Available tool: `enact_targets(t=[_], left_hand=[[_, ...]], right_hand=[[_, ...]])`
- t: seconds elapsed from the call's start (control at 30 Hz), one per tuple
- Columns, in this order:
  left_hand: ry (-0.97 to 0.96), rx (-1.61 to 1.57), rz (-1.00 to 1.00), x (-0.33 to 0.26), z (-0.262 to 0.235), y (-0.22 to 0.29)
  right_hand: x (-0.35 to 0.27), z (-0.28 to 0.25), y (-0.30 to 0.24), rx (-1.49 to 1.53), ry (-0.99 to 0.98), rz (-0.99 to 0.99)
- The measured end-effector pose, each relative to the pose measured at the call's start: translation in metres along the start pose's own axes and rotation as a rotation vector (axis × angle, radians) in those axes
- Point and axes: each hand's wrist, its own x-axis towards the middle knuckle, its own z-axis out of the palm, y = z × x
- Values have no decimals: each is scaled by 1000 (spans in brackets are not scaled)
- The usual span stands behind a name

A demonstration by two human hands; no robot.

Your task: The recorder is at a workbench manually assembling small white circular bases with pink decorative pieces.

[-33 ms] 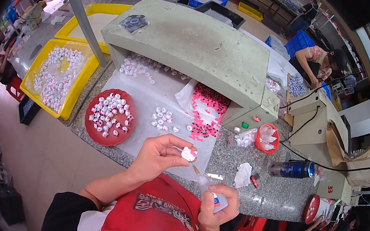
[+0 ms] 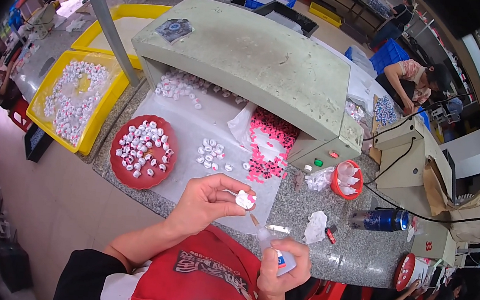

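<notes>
My left hand (image 2: 201,201) is closed, pinching a small white piece with a pink patch (image 2: 244,200) between thumb and fingertips. In my right hand (image 2: 285,269) is a translucent squeeze bottle (image 2: 268,240) with a thin nozzle, tilted up toward that piece. The nozzle tip is at or just under the piece's lower edge; whether they touch, I cannot tell. Beyond my hands, several white pieces (image 2: 211,153) lie on a white sheet (image 2: 186,170). A red scalloped plate (image 2: 119,170) left of them holds many more. Pink and black small parts (image 2: 272,133) spread at the sheet's right side.
A long grey-green machine housing (image 2: 246,52) spans the bench, with white pieces under it. At left stands a yellow tray (image 2: 35,102). To the right are a red cup (image 2: 349,193), a blue can (image 2: 384,220) and crumpled tissue (image 2: 315,226). A co-worker (image 2: 407,80) sits far right.
</notes>
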Motion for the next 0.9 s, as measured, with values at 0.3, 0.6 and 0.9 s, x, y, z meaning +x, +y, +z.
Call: enact_targets(t=[0.3, 0.6, 0.9], left_hand=[[-5, 14, -41, 3, -2, 1], [15, 31, -49, 7, -4, -1], [235, 248, 206, 18, -26, -24]], right_hand=[[2, 5, 5, 13, 44, -22], [5, 3, 8, 38, -6, 7], [13, 18, 88, 371, 53, 788]])
